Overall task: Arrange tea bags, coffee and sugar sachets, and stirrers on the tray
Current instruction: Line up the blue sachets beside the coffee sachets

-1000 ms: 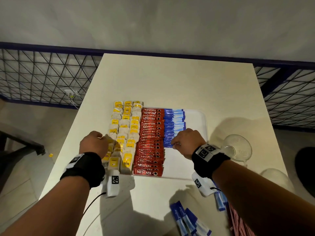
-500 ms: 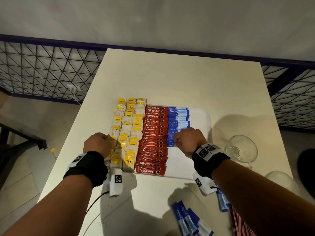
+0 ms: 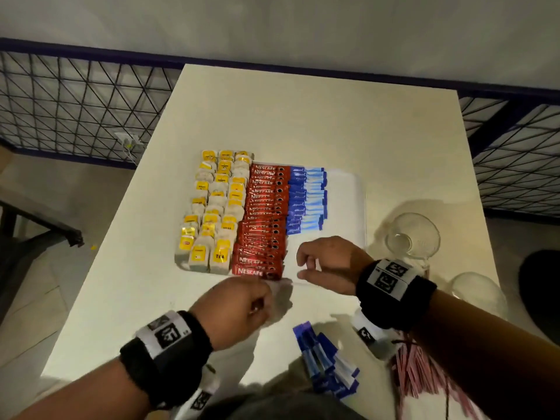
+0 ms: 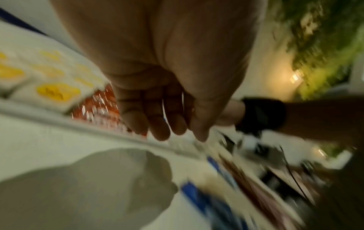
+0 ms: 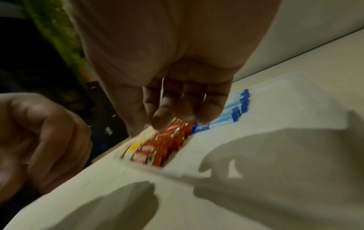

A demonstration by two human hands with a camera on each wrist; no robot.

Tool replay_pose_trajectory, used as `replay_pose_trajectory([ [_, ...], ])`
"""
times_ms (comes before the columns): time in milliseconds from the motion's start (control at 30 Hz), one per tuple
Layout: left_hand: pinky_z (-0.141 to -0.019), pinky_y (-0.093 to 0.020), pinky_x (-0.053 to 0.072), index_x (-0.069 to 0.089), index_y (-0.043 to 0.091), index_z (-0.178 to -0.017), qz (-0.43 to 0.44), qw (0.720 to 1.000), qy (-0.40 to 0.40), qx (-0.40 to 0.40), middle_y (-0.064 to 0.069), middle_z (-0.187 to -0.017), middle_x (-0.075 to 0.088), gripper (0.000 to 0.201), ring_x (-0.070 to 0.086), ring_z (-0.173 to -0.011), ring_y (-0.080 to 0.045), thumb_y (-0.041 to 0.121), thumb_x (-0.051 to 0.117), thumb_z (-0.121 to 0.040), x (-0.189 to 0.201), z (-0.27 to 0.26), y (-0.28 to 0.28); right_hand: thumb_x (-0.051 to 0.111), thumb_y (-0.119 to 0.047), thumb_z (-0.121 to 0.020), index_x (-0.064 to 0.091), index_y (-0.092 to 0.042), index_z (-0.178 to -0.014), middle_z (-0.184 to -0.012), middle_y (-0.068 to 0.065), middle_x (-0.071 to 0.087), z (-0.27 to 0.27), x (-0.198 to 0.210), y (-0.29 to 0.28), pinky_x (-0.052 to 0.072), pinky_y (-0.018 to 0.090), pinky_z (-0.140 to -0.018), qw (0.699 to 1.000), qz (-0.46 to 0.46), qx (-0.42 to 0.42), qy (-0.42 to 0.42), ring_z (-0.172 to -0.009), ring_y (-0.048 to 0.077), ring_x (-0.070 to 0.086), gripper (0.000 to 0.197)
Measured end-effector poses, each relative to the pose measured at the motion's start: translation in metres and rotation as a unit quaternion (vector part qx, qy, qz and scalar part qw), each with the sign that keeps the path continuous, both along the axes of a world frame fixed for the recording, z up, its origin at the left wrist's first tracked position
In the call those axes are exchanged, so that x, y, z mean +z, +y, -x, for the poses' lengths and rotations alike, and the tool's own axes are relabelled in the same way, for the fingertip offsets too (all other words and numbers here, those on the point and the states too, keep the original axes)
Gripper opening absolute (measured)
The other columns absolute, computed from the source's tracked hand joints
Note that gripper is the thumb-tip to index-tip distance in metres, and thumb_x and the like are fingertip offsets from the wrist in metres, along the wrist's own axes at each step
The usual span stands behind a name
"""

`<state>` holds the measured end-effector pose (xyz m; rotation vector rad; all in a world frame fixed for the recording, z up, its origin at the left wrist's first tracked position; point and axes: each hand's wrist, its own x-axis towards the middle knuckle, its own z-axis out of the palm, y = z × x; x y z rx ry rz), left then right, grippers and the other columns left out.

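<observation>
Left hand loosely curled, empty, just below tray front edge; right hand relaxed, empty, above tray's bare near corner.

On my white tray the yellow-tagged tea bags fill three columns at the left. The red Nescafe coffee sachets overlap in one column beside them, and the blue sugar sachets cover only that next column's far part. More blue sachets and pink stirrers lie loose on the counter near me.
</observation>
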<state>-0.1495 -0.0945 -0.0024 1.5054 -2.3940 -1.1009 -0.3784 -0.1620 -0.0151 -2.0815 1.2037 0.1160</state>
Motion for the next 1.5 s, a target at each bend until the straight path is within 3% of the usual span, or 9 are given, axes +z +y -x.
replay_pose_trajectory([
  [100, -0.078, -0.014, 0.037, 0.066, 0.022, -0.102, -0.095, 0.978, -0.105, -0.154, 0.009, -0.11, 0.061, 0.015, 0.058, -0.1, -0.013, 0.029, 0.057, -0.091, -0.017, 0.024, 0.046, 0.056, -0.036, -0.089, 0.057, -0.025, -0.104, -0.102, -0.007, 0.062, 0.013, -0.003, 0.037, 0.044, 0.032, -0.089, 0.987, -0.039, 0.124, 0.097, -0.099, 0.016, 0.052, 0.018],
  [267, -0.077, -0.031, 0.04, 0.059, 0.017, -0.107, -0.056, 0.95, -0.227, -0.206, -0.006, -0.11, 0.055, 0.035, 0.054, -0.102, -0.028, 0.046, 0.047, -0.091, -0.04, 0.046, 0.088, 0.053, -0.033, -0.088, 0.049, -0.025, -0.091, -0.101, -0.002, 0.056, 0.033, -0.018, 0.074, 0.036, 0.029, -0.076, 0.973, -0.054, 0.158, 0.158, -0.092, 0.02, 0.048, 0.01],
  [433, -0.066, -0.029, 0.046, 0.063, 0.018, -0.096, 0.022, 0.96, -0.232, -0.155, -0.006, -0.096, 0.063, 0.027, 0.063, -0.085, -0.027, 0.042, 0.059, -0.084, -0.042, 0.066, 0.103, 0.054, -0.038, -0.087, 0.054, -0.017, -0.096, -0.101, 0.005, 0.059, 0.042, -0.021, 0.093, 0.045, 0.034, -0.071, 0.965, -0.049, 0.172, 0.194, -0.091, 0.027, 0.057, 0.023],
  [600, -0.079, -0.033, 0.043, 0.053, 0.018, -0.118, 0.014, 0.951, -0.3, -0.073, -0.005, -0.115, 0.06, 0.04, 0.058, -0.104, -0.03, 0.048, 0.043, -0.092, -0.052, 0.069, 0.098, 0.066, -0.062, -0.073, 0.052, -0.019, -0.099, -0.103, 0.003, 0.059, 0.051, -0.019, 0.113, 0.047, 0.033, -0.072, 0.959, -0.032, 0.161, 0.233, -0.093, 0.025, 0.06, 0.053],
  [767, -0.076, -0.034, 0.052, 0.059, 0.029, -0.113, 0.125, 0.941, -0.264, -0.17, 0.0, -0.118, 0.059, 0.07, 0.057, -0.102, -0.024, 0.056, 0.07, -0.049, -0.045, 0.075, 0.088, 0.079, -0.058, -0.062, 0.046, -0.018, -0.115, -0.11, 0.002, 0.053, 0.049, -0.021, 0.125, 0.047, 0.035, -0.08, 0.969, -0.017, 0.124, 0.214, -0.1, 0.025, 0.06, 0.074],
  [933, -0.083, -0.035, 0.043, 0.066, 0.037, -0.102, 0.192, 0.887, -0.21, -0.363, 0.008, -0.111, 0.061, 0.032, 0.053, -0.101, -0.023, 0.04, 0.066, -0.07, -0.058, 0.084, 0.091, 0.08, -0.046, -0.068, 0.042, -0.018, -0.125, -0.117, 0.004, 0.05, 0.042, -0.023, 0.133, 0.048, 0.039, -0.082, 0.975, -0.002, 0.12, 0.186, -0.103, 0.026, 0.058, 0.074],
  [1067, -0.079, -0.034, 0.037, 0.07, 0.036, -0.088, 0.229, 0.904, -0.184, -0.31, 0.007, -0.1, 0.063, 0.02, 0.055, -0.098, -0.023, 0.041, 0.073, -0.068, -0.063, 0.076, 0.08, 0.075, -0.048, -0.074, 0.041, -0.015, -0.126, -0.121, 0.008, 0.046, 0.041, -0.024, 0.129, 0.046, 0.04, -0.087, 0.978, 0.0, 0.102, 0.181, -0.107, 0.029, 0.052, 0.071],
  [1267, -0.081, -0.034, 0.053, 0.065, 0.028, -0.113, 0.147, 0.93, -0.219, -0.257, 0.003, -0.117, 0.064, 0.078, 0.061, -0.106, -0.023, 0.062, 0.08, -0.045, -0.063, 0.068, 0.047, 0.067, -0.044, -0.079, 0.042, -0.017, -0.123, -0.121, 0.006, 0.044, 0.031, -0.025, 0.122, 0.043, 0.04, -0.088, 0.979, 0.038, 0.064, 0.187, -0.108, 0.026, 0.046, 0.057],
  [1500, -0.065, -0.027, 0.049, 0.073, 0.029, -0.091, 0.2, 0.919, -0.2, -0.274, 0.006, -0.089, 0.066, 0.027, 0.063, -0.08, -0.017, 0.045, 0.068, -0.071, -0.069, 0.057, 0.038, 0.052, -0.028, -0.092, 0.049, -0.016, -0.121, -0.12, 0.006, 0.051, 0.022, -0.027, 0.113, 0.04, 0.037, -0.089, 0.977, 0.054, 0.062, 0.199, -0.111, 0.028, 0.05, 0.031],
])
